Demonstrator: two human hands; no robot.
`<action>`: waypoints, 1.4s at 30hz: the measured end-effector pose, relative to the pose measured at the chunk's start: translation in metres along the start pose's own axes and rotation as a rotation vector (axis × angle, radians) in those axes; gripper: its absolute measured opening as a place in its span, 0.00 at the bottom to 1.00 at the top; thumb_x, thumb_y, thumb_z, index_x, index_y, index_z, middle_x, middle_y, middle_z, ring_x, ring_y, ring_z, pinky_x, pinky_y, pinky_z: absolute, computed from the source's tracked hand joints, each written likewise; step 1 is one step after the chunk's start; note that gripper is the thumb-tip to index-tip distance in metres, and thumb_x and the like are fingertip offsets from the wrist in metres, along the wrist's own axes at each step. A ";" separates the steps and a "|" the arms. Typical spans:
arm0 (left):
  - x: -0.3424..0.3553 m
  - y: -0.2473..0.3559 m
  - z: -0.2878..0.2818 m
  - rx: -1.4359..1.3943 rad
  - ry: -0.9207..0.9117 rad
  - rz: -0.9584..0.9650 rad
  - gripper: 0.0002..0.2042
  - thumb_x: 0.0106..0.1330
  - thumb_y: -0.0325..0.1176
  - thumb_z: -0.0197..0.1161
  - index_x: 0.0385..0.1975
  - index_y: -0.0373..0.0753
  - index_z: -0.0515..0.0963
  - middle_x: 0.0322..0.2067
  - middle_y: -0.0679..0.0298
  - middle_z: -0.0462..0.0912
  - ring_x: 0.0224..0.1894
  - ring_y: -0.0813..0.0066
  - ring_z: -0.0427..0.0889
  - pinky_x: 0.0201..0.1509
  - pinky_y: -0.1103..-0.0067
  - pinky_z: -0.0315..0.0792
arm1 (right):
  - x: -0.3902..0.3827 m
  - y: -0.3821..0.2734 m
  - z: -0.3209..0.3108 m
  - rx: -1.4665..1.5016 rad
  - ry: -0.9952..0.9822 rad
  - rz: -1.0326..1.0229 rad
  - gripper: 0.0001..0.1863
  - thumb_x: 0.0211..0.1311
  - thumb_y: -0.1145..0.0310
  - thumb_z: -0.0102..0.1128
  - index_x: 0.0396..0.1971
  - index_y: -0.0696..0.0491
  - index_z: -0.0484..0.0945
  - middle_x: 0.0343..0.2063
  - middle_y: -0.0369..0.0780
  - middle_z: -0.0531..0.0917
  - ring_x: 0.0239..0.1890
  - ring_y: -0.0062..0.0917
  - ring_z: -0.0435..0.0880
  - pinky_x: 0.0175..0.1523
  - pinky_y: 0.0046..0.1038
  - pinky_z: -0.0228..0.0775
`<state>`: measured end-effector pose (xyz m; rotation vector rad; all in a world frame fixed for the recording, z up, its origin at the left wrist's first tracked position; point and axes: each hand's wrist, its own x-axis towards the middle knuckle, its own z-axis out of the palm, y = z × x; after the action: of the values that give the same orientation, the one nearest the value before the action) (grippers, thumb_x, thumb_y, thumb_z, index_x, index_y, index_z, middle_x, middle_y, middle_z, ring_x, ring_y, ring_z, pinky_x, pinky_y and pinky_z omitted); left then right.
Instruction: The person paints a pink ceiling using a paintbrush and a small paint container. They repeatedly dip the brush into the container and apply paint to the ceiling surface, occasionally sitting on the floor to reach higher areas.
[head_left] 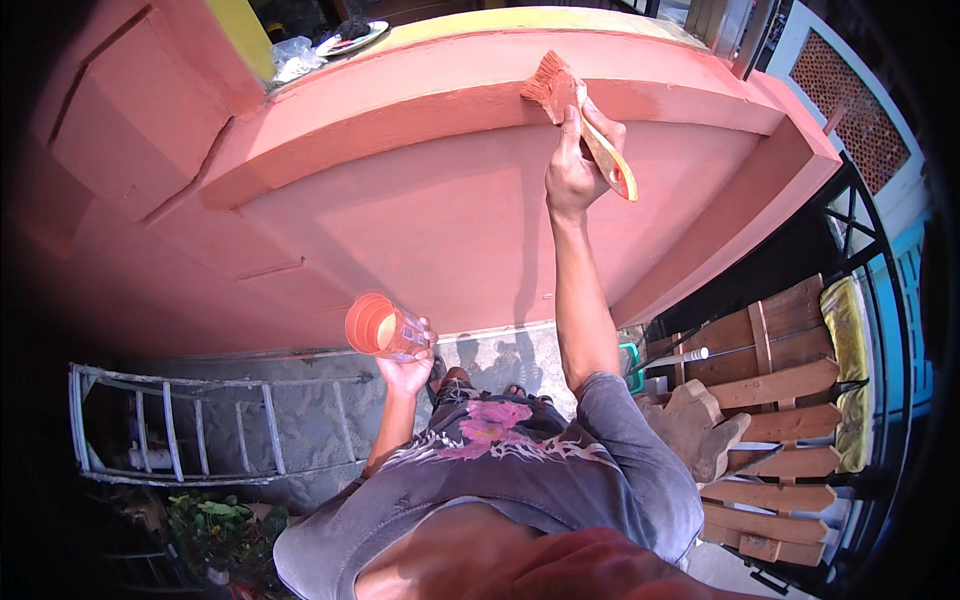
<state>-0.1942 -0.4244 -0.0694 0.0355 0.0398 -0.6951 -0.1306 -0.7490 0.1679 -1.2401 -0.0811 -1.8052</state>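
Note:
My right hand [580, 165] is closed around the handle of a wide paintbrush [600, 160]. Its bristles, coated in salmon-coloured paint, rest against or just before the ledge of a pink wall [430, 220]; I cannot tell whether they touch. Lower and to the left, my left hand [410, 368] grips a clear plastic cup [402, 335] from the side. Orange-pink paint coats the inside of the cup, and its mouth tilts up toward me. The wall's ledge [400, 125] curves across the view, with a darker, wet-looking patch right of the brush.
A metal ladder [270, 425] lies at the left beside plants [220, 535]. On the wall top sit a plate [352, 40] and a crumpled plastic bag [295, 58]. Wooden fence boards [775, 435], a yellow cloth [850, 370] and a black metal frame [870, 220] stand at the right.

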 end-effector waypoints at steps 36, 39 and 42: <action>0.020 0.003 0.010 0.018 0.069 -0.124 0.26 0.65 0.53 0.59 0.57 0.43 0.73 0.53 0.48 0.73 0.49 0.52 0.75 0.32 0.74 0.77 | 0.144 0.087 -0.175 -0.406 0.311 -0.232 0.04 0.63 0.82 0.64 0.36 0.60 0.80 0.35 0.42 0.87 0.37 0.23 0.87 0.44 0.26 0.78; 0.024 0.004 0.014 0.035 0.091 -0.147 0.25 0.66 0.53 0.58 0.56 0.43 0.73 0.52 0.48 0.73 0.48 0.53 0.75 0.32 0.75 0.77 | 0.098 0.061 -0.138 -0.687 -0.045 -0.322 0.11 0.54 0.83 0.63 0.38 0.55 0.82 0.43 0.45 0.87 0.43 0.38 0.88 0.47 0.32 0.81; 0.033 0.003 0.018 0.040 0.103 -0.195 0.25 0.66 0.53 0.59 0.56 0.43 0.73 0.52 0.49 0.72 0.48 0.53 0.75 0.32 0.75 0.77 | 0.060 0.032 -0.108 -0.561 -0.382 -0.347 0.09 0.52 0.80 0.64 0.34 0.55 0.83 0.46 0.47 0.86 0.48 0.39 0.87 0.48 0.34 0.82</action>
<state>-0.1666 -0.4443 -0.0533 0.1071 0.1299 -0.8892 -0.1890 -0.8610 0.1477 -2.0698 -0.0019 -1.9258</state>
